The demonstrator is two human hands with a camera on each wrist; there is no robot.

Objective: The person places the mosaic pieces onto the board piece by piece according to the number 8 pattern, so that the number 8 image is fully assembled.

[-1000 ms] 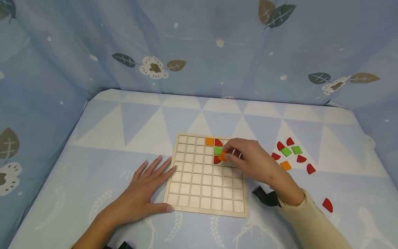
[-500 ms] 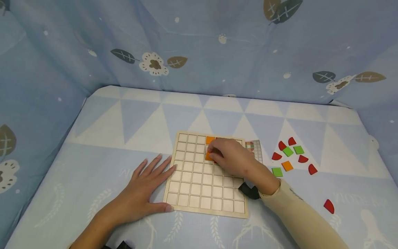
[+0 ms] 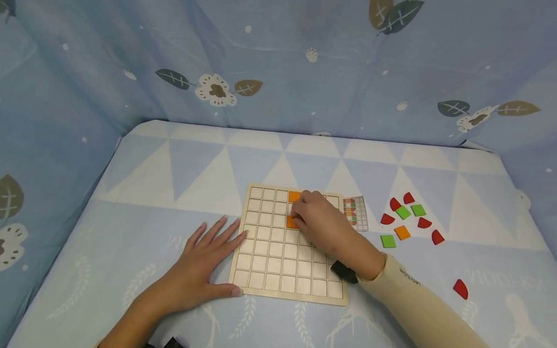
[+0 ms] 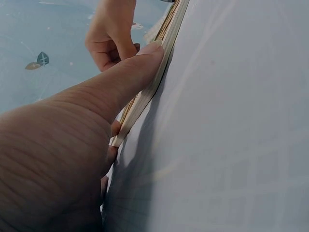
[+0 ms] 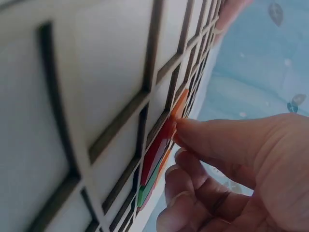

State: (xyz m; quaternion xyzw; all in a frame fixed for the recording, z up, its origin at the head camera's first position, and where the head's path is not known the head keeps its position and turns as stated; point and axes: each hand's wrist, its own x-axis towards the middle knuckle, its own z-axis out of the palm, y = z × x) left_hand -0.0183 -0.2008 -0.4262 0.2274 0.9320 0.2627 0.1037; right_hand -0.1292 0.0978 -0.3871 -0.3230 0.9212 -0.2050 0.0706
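Fingers press an orange tile into the board, covering neighbouring tiles.

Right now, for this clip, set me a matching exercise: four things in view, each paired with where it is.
1. left hand
2. right hand
3. lone red piece
4. pattern card

a. apart, near the right sleeve
b. flat against the board's left edge
c. just right of the board
d. over the board's upper cells, at an orange tile

1-b, 2-d, 3-a, 4-c
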